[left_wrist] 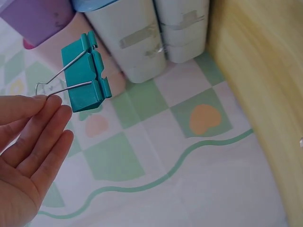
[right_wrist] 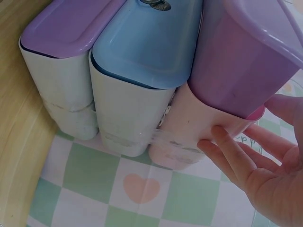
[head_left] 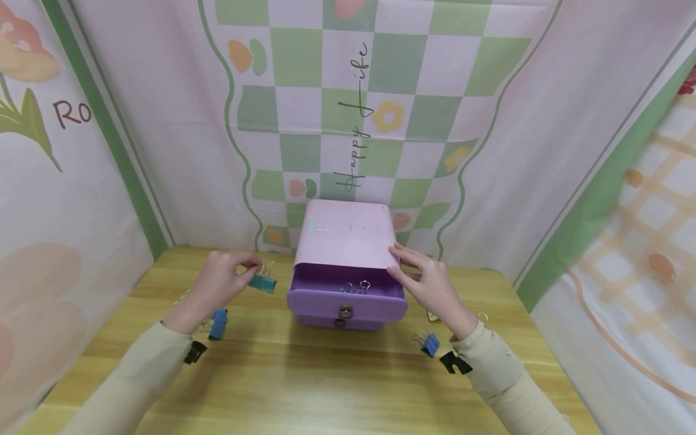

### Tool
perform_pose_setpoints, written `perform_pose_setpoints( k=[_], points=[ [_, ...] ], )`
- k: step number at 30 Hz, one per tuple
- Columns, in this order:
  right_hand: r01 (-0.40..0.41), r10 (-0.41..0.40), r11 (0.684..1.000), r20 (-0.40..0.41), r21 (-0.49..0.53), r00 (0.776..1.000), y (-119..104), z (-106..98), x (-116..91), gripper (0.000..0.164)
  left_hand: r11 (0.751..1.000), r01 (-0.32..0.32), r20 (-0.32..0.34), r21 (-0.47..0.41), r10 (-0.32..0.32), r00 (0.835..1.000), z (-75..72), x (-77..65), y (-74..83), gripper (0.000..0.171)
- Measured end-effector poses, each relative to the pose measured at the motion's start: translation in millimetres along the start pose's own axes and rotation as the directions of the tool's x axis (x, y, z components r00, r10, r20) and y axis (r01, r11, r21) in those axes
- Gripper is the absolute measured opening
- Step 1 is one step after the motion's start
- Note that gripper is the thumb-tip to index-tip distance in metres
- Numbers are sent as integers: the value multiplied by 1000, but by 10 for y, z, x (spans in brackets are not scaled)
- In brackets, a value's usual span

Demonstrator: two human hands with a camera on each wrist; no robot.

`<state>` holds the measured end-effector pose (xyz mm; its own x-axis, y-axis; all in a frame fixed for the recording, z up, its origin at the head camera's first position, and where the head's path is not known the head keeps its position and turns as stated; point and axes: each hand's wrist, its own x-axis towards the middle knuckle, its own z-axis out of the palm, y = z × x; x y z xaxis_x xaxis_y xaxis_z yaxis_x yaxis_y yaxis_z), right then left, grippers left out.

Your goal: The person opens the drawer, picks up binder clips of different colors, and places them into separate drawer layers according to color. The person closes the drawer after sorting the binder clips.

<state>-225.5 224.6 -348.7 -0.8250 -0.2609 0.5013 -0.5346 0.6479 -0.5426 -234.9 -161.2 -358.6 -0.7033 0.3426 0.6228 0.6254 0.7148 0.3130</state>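
My left hand point(head_left: 214, 287) pinches a teal binder clip point(head_left: 263, 283) by its wire handles, just left of the drawer box point(head_left: 348, 235). In the left wrist view the clip point(left_wrist: 85, 78) hangs from thumb and fingertips with its jaws closed. The box has a pink top unit whose purple drawer point(head_left: 348, 305) is pulled out. Inside it, clips with silver handles point(head_left: 359, 287) are visible, partly hidden by the drawer front. My right hand point(head_left: 432, 287) rests against the box's right side, its fingers point(right_wrist: 232, 151) fairly straight on the pink casing point(right_wrist: 203, 123).
Below the pink unit are white ones with a blue drawer point(right_wrist: 147, 42) and a purple drawer point(right_wrist: 66, 28). Blue point(head_left: 218, 324) and black point(head_left: 195, 351) clips lie by my left forearm. Another blue clip point(head_left: 431, 344) and black clip point(head_left: 455, 362) lie near the right. A printed curtain point(head_left: 348, 121) hangs behind.
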Motion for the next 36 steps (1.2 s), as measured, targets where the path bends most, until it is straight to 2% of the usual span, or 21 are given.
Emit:
perform_pose_setpoints(
  k=[20, 30, 36],
  points=[
    [-6, 6, 1000, 6, 4, 1000, 11, 24, -1, 44, 990, -142, -49, -11, 142, 989, -279, 163, 295, 9],
    [-12, 12, 1000, 4, 16, 1000, 8, 2, -4, 44, 974, -223, -44, -33, 222, 974, -391, 312, 440, 9],
    [-16, 16, 1000, 9, 17, 1000, 6, 0, -3, 44, 956, -289, -24, -55, 288, 957, -416, 416, 504, 12]
  ],
)
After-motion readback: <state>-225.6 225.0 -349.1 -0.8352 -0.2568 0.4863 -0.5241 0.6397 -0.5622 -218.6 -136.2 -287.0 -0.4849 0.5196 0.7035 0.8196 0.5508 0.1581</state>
